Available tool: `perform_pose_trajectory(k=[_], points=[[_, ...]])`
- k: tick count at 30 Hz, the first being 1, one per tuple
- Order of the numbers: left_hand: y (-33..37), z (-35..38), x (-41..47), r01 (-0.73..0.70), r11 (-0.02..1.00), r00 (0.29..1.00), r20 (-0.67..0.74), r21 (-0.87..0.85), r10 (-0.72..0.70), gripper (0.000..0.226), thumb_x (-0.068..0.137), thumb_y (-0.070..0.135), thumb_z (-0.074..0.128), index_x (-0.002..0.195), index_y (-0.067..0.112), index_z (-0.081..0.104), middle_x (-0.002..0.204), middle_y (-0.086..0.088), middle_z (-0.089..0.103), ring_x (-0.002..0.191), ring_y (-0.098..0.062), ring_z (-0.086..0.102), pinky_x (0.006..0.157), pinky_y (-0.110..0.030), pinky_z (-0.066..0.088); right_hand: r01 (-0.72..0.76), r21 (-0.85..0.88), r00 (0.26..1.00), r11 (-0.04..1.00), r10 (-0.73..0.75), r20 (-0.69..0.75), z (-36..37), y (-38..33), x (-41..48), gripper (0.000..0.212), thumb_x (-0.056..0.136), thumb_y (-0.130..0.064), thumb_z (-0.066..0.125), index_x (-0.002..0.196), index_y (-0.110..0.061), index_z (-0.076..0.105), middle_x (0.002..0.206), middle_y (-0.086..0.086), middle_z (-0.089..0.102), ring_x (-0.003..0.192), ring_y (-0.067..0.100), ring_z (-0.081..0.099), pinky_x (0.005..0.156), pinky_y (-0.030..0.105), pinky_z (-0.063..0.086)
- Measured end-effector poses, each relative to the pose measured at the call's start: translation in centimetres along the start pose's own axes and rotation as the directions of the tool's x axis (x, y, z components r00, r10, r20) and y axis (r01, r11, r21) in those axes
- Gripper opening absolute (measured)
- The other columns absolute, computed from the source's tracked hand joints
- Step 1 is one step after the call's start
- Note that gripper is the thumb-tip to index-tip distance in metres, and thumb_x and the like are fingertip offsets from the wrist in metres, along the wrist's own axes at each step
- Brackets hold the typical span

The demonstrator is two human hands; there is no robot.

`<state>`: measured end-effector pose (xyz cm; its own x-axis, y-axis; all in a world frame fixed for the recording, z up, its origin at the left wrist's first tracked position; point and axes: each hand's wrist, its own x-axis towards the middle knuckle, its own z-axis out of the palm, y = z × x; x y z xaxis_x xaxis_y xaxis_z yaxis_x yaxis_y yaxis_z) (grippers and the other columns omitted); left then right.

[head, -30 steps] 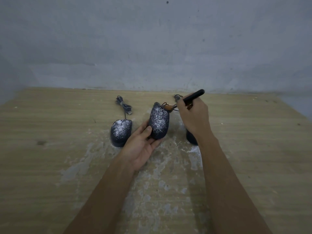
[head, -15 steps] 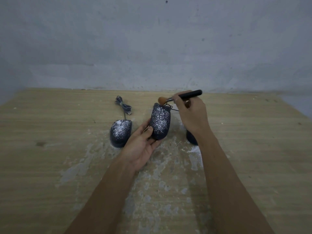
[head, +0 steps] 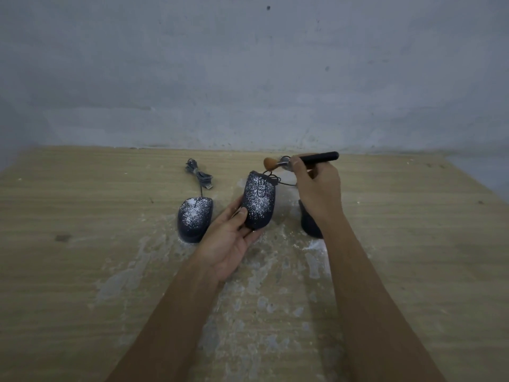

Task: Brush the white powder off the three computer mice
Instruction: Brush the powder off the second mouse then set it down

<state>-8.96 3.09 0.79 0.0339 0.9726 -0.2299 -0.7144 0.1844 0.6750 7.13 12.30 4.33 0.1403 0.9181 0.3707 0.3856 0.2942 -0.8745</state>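
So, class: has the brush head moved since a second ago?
Yes. The brush head has lifted away from the front of the held mouse, up toward the back edge of the table.

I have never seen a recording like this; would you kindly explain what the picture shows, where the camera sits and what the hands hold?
No machine: a person's bare hands, filmed by one wide-angle camera on the head, looking down. The left hand grips a mouse dusted with white powder. The right hand holds a brush near the mouse's far end. A second powdered mouse and its bundled cable lie on the wooden table; a third mouse is mostly hidden behind the right wrist.
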Motion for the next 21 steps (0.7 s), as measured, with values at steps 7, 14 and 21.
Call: perform_pose_trajectory(k=[7, 14, 21], points=[[-0.1, -0.1, 0.2, 0.006, 1.0, 1.0, -0.017, -0.03, -0.007, 0.039, 0.102, 0.002, 0.045, 0.139, 0.009, 0.05, 0.127, -0.018, 0.067, 0.113, -0.029, 0.068, 0.087, -0.039, 0.06, -0.018, 0.059, 1.0, 0.998, 0.019, -0.013, -1.7, 0.5, 0.0, 0.022, 0.097, -0.026, 0.06, 0.087, -0.008, 0.068, 0.07, 0.012, 0.064, 0.056, 0.008, 0.051, 0.05, 0.023, 0.039], [-0.1, -0.1, 0.3, 0.013, 1.0, 1.0, -0.02, 0.01, -0.012, 0.037, 0.102, 0.006, 0.046, 0.139, 0.007, 0.051, 0.129, -0.017, 0.067, 0.119, -0.028, 0.064, 0.098, -0.039, 0.052, 0.103, -0.001, 0.986, 0.995, -0.102, 0.13, -0.9, 0.0, -0.3, 0.02, 0.101, -0.029, 0.061, 0.098, -0.013, 0.073, 0.076, -0.004, 0.066, 0.065, 0.002, 0.058, 0.057, 0.014, 0.04], [-0.2, -0.2, 0.4, 0.002, 1.0, 1.0, -0.024, -0.001, -0.002, 0.034, 0.101, 0.007, 0.048, 0.135, 0.005, 0.053, 0.123, -0.016, 0.07, 0.107, -0.024, 0.071, 0.087, -0.035, 0.059, 0.129, -0.044, 0.985, 0.991, -0.123, 0.124, -0.1, -0.5, -0.4, 0.021, 0.101, -0.032, 0.061, 0.102, -0.013, 0.07, 0.081, -0.004, 0.064, 0.064, 0.002, 0.056, 0.053, 0.011, 0.038]])
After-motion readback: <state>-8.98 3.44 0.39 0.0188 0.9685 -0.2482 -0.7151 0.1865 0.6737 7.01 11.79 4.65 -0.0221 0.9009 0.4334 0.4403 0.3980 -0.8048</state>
